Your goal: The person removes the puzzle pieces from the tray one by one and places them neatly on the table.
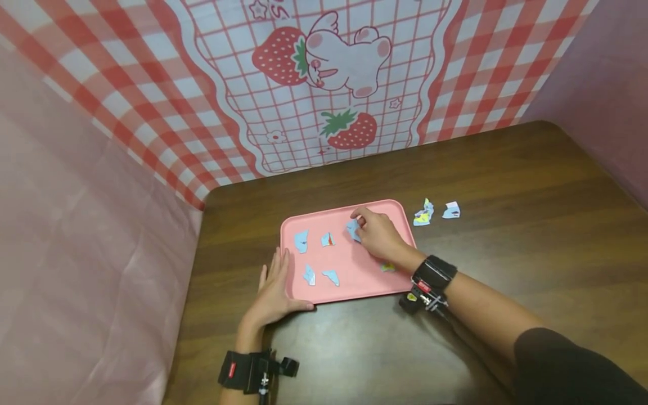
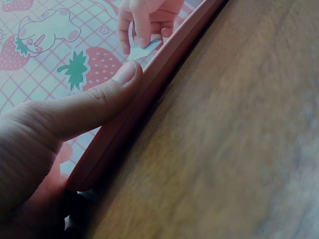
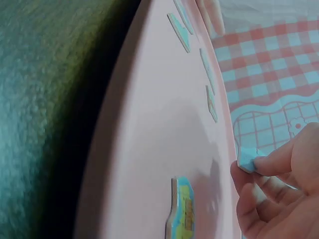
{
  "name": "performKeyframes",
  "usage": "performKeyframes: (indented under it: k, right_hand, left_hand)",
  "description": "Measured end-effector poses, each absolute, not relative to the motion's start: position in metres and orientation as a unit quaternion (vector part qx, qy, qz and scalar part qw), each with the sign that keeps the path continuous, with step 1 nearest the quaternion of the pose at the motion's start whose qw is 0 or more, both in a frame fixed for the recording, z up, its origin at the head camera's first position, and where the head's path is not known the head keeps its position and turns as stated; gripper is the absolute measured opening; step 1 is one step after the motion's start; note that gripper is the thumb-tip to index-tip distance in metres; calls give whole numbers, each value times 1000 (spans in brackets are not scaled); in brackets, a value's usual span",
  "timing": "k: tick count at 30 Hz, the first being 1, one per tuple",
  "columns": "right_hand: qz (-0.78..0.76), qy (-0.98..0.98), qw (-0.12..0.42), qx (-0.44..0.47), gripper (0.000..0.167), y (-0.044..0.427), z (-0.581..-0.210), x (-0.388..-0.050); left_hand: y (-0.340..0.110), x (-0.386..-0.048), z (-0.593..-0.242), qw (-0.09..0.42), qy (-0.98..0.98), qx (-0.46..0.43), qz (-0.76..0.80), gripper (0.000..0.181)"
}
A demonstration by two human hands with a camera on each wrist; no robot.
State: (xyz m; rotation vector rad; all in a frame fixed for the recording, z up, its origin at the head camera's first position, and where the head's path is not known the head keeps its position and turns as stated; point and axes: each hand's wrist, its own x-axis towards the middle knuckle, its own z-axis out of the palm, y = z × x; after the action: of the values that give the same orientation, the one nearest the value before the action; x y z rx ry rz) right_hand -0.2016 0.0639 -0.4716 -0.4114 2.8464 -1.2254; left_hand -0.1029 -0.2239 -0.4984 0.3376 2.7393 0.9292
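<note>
Blue piece (image 1: 352, 229) above pink tray (image 1: 354, 278)

a brown wood-grain table (image 1: 506, 185) is stretching across the middle and bottom of the frame, its lower centre catching a pale sheen (image 1: 349, 349). along the top, a printed cloth (image 1: 291, 115) is hanging, showing red-and-white checks (image 1: 152, 62), strawberries (image 1: 354, 130) and a white cartoon animal (image 1: 349, 62). wrinkled pink fabric (image 1: 86, 236) is covering the left side; a duller pink surface (image 1: 602, 90) is rising at upper right.
</note>
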Motion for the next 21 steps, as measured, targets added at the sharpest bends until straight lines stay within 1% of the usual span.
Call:
performKeyframes:
  k: [3,10,16,21]
  right_hand:
    - [-399,908,3,-125,32,67,-470,-201]
    - [-412,904,-16,-116,27,80,-472,-204]
    - [-409,906,-30,-106,27,95,-474,-206]
    - [-414,905,-30,-89,28,111,-474,-208]
  left_hand:
    - [-224,-102,-499,114,933,115,321,141]
    - [-225,-103,-500,111,935,117,315,141]
    - [-225,-103,-500,112,936,117,313,142]
    - [-225,-103,-500,112,937,117,311,142]
